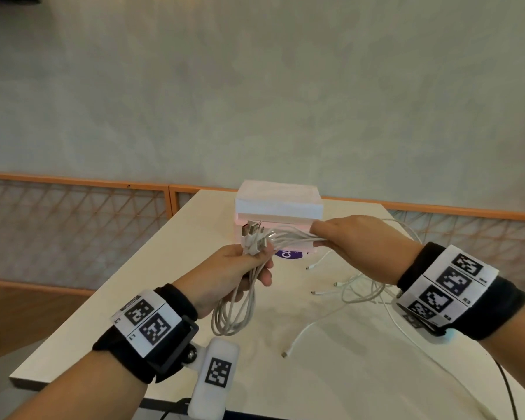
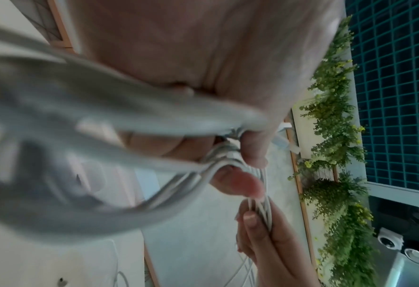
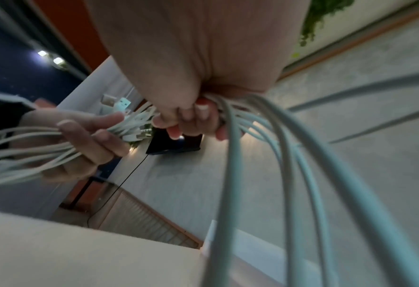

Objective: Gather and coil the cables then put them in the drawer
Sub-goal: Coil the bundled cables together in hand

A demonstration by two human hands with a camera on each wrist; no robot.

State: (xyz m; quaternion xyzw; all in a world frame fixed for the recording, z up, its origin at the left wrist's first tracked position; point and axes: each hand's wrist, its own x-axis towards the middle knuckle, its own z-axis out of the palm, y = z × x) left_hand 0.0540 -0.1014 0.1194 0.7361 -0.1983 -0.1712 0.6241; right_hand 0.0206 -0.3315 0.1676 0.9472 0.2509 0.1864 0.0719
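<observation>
Presently my left hand (image 1: pixel 240 268) grips the gathered white cables (image 1: pixel 255 241) with loops hanging, my right hand (image 1: pixel 355 241) clasps the run beyond, tails trail across the table (image 1: pixel 164 283), coiling unfinished, drawer box (image 1: pixel 278 201) at the far edge unfilled.

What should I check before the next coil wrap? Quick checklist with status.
1. Left hand grips the plug ends of the cables: ok.
2. Right hand grips the strands: ok.
3. Span between the hands lifted off the table: ok.
4. All ends gathered: not ok, loose ends lie on the table.
5. Drawer open: cannot tell.
</observation>
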